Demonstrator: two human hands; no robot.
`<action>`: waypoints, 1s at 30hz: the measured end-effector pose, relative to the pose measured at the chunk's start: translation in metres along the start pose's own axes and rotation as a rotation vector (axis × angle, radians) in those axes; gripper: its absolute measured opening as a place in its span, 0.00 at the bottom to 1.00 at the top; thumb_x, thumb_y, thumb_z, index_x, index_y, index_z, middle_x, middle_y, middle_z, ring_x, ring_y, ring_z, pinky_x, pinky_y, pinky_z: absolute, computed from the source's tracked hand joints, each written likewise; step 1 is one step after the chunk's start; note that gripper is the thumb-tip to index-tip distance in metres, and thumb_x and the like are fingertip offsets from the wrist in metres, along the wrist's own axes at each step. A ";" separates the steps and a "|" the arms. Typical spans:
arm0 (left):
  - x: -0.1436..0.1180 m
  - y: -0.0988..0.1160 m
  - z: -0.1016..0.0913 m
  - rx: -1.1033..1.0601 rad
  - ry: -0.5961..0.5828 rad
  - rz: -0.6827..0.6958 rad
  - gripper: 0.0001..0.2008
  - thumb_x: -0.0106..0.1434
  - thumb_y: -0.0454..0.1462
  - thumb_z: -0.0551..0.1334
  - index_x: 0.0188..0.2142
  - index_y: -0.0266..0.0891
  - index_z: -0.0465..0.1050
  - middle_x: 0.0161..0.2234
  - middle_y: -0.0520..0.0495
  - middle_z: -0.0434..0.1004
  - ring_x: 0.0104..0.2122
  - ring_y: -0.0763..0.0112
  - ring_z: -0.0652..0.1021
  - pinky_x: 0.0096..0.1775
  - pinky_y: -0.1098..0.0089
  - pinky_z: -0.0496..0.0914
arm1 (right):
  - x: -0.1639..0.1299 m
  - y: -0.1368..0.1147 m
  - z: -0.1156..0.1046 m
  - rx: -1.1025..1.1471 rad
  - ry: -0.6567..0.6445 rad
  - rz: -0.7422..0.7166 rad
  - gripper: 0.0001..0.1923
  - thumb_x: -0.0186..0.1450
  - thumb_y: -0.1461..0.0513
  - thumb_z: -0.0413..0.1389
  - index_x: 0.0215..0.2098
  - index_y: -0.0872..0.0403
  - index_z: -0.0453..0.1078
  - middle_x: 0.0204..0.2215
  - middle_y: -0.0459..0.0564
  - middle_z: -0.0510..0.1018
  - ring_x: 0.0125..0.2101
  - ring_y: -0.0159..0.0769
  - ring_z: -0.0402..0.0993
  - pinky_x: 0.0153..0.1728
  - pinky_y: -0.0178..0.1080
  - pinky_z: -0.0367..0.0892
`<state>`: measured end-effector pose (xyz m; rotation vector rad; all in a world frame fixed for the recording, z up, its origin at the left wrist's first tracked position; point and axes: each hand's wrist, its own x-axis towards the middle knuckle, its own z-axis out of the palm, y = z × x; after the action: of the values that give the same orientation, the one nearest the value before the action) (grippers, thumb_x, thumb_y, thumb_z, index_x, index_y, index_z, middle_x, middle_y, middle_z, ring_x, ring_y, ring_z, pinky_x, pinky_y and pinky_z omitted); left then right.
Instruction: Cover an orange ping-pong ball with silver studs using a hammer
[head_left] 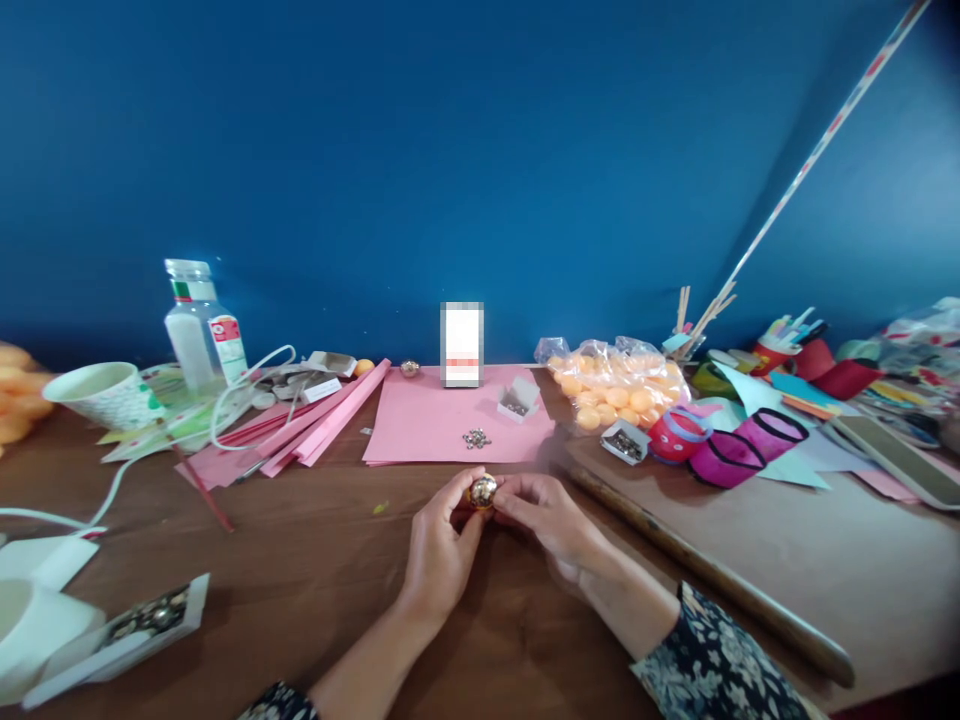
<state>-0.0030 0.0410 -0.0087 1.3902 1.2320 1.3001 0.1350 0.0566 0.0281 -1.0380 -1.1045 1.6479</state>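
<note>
In the head view my left hand is closed around a small orange ball studded with shiny thumbtacks, holding it between thumb and fingers above the brown table. My right hand has its thumb and fingertips pinched together at the ball's right side; whatever lies between them is too small to make out. Just beyond the hands, a little heap of loose thumbtacks rests on a stack of pink paper. An open white box with more tacks stands on the same paper. Another tack-covered ball sits at its far left corner.
A bag of orange balls lies at the back right, with a tack box before it. A long wooden stick runs beside my right arm. Leftward are a glass bottle, a paper cup and a tack-filled tray.
</note>
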 end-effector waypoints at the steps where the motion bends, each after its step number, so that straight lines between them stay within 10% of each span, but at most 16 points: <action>1: 0.000 0.000 0.000 -0.017 0.000 -0.009 0.21 0.53 0.32 0.59 0.48 0.40 0.67 0.46 0.44 0.73 0.45 0.62 0.73 0.49 0.61 0.65 | 0.000 0.001 0.000 0.006 -0.004 0.006 0.13 0.48 0.57 0.63 0.20 0.59 0.69 0.29 0.49 0.75 0.28 0.30 0.68 0.32 0.34 0.63; 30: 0.004 0.019 0.003 -0.368 0.038 -0.205 0.18 0.52 0.40 0.61 0.42 0.36 0.69 0.41 0.42 0.75 0.38 0.63 0.76 0.39 0.64 0.71 | 0.003 0.013 0.000 -0.184 0.029 -0.252 0.13 0.55 0.61 0.58 0.38 0.54 0.66 0.35 0.49 0.73 0.34 0.33 0.70 0.37 0.38 0.67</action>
<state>0.0021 0.0423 0.0102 0.9573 1.0635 1.3327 0.1312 0.0568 0.0154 -0.9891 -1.3287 1.3471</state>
